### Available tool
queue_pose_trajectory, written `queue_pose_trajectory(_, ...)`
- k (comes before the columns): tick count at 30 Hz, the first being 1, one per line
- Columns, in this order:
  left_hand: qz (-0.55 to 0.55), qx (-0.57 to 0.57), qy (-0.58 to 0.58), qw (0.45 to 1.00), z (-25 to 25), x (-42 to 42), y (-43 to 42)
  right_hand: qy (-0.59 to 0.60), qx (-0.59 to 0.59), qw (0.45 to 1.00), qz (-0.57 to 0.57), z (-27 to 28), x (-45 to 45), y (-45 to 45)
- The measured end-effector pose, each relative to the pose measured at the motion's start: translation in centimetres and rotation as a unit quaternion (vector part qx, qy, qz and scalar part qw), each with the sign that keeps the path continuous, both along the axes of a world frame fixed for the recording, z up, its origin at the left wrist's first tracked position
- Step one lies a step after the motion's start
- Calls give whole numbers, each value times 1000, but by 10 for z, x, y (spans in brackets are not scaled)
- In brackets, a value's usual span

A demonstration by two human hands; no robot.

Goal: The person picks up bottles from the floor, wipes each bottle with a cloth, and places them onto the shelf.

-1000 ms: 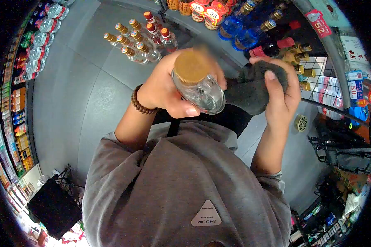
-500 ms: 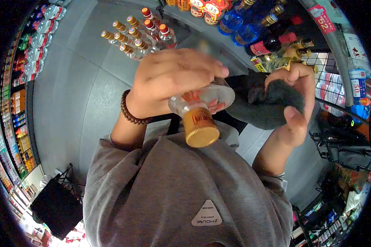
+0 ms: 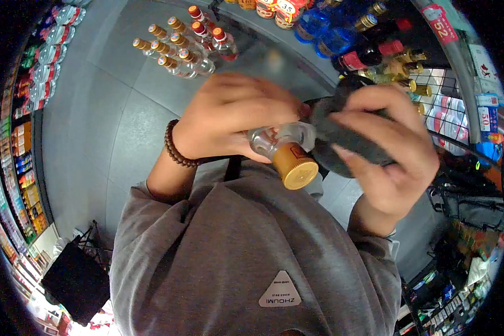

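Within the curled left fingers (image 3: 263, 110) tilts a gold-capped clear glass bottle (image 3: 270, 138); right fingers (image 3: 369, 124) clasp dark grey cloth (image 3: 357, 147).

Left hand (image 3: 235, 115) curled, back upward, right hand (image 3: 395, 151) facing it, fingers (image 3: 375, 131) bent toward thumb (image 3: 357, 163)

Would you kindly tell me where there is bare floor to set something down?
The widest bare patch is the grey floor between the left-side shelving and the standing bottles and left forearm. A smaller strip lies beyond the right forearm. It is crowded at upper right, where blue bottles and a red-labelled bottle sit close together.
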State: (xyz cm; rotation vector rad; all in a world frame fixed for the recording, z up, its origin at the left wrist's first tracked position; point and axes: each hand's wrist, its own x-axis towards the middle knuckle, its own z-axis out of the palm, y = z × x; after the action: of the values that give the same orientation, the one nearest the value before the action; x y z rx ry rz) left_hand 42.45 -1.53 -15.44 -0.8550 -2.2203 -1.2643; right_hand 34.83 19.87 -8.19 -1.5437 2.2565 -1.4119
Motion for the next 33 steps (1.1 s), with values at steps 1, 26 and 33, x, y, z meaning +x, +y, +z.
queue_pose_trajectory(1, 3, -2, -8, 1000, -6, 0, 0, 17, 12, 1000, 10, -1, 1, -4)
queue_pose_trajectory(26, -15, 480, -322, 816, -28, -2, 14, -127, -41, 989, -69, -31, 11, 16)
queue_pose_trajectory(33, 5, 487, -350, 800, -19, -4, 25, -142, -51, 984, -97, -36, 11, 18)
